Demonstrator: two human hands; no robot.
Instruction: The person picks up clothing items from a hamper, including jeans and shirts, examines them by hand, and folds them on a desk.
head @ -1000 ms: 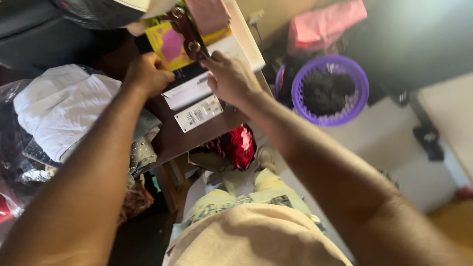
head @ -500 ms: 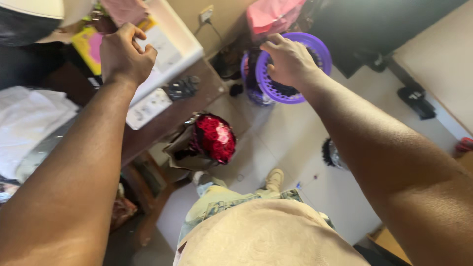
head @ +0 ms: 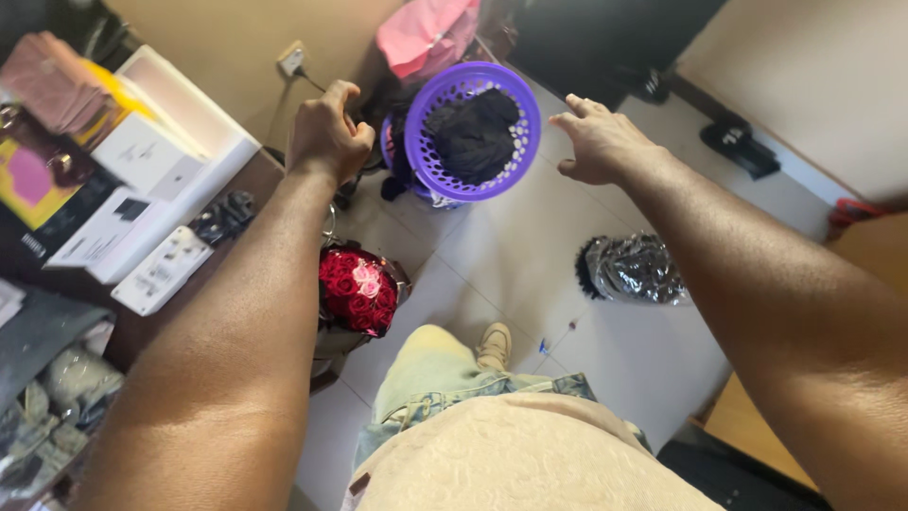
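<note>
Purple basket (head: 473,132) w/ dark clothes betw. left hand (head: 326,132) & right hand (head: 601,142).

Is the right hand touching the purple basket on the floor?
No. The right hand hangs open in the air beside the purple basket, with bare floor showing between them.

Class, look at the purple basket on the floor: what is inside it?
The purple basket holds a heap of black cloth, bunched up and filling most of it. Whatever lies beneath that cloth is covered, and so is the basket's bottom. Neither hand touches it.
</note>
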